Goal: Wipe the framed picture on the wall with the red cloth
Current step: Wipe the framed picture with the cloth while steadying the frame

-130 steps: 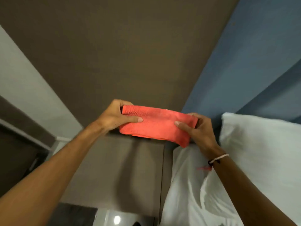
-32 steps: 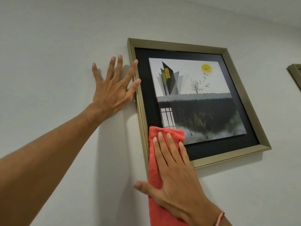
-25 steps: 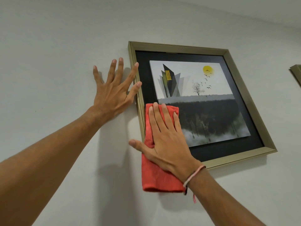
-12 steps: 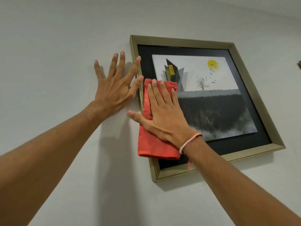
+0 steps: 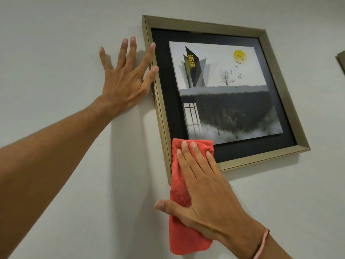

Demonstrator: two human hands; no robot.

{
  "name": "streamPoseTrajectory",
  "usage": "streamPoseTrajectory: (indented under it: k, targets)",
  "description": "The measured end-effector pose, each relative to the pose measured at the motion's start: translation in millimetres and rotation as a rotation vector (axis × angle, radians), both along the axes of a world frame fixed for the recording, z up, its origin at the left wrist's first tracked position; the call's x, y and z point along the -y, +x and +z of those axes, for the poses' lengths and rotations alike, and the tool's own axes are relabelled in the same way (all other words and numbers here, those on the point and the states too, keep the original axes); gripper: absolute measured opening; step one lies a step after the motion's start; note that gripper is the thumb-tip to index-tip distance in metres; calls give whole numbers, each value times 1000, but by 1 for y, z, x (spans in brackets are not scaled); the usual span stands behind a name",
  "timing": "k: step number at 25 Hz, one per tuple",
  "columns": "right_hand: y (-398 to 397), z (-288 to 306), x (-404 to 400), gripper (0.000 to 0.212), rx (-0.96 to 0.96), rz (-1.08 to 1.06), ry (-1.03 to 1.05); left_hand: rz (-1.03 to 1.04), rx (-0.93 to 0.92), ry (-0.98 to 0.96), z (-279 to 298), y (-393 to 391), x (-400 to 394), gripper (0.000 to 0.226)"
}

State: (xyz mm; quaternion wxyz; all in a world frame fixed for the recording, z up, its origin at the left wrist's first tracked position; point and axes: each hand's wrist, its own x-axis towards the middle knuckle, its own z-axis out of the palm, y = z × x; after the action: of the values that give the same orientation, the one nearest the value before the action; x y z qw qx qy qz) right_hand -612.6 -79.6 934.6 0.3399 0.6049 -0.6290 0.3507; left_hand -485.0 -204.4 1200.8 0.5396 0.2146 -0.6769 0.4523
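Observation:
A gold-framed picture (image 5: 220, 27) hangs tilted on the white wall; it shows a dark building, a yellow sun and a bare tree on a black mat. My left hand (image 5: 127, 79) lies flat and spread on the wall, thumb and forefinger touching the frame's left edge. My right hand (image 5: 203, 191) presses the folded red cloth (image 5: 180, 186) flat against the frame's lower-left corner. The cloth's top covers the black mat there and its lower half hangs over the wall below the frame. That corner of the frame is hidden under the cloth.
The corner of a second frame (image 5: 340, 60) shows at the right edge of the view. Plain white wall (image 5: 56, 53) surrounds the picture on all sides.
My right hand has slid the red cloth down the picture's left side, from mid-height to the lower-left corner. The left hand has stayed against the frame's left edge.

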Motion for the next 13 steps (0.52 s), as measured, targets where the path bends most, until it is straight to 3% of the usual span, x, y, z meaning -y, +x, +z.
streamPoseTrajectory:
  k: [4,7,10,11,13]
  targets:
    - [-2,-11,-17,115,26,37,88,5,0,6,-2,1,-2,70]
    - [-7,7,-27,71,77,113,-7,12,-7,14,-4,1,-4,69]
    - [-9,35,-28,31,67,47,-140,1,-14,61,-9,2,-6,69]
    - [-10,43,-27,30,58,24,-159,7,-7,70,-14,4,-6,69]
    - [-14,55,-22,50,46,14,-132,18,17,67,-30,12,-6,69]
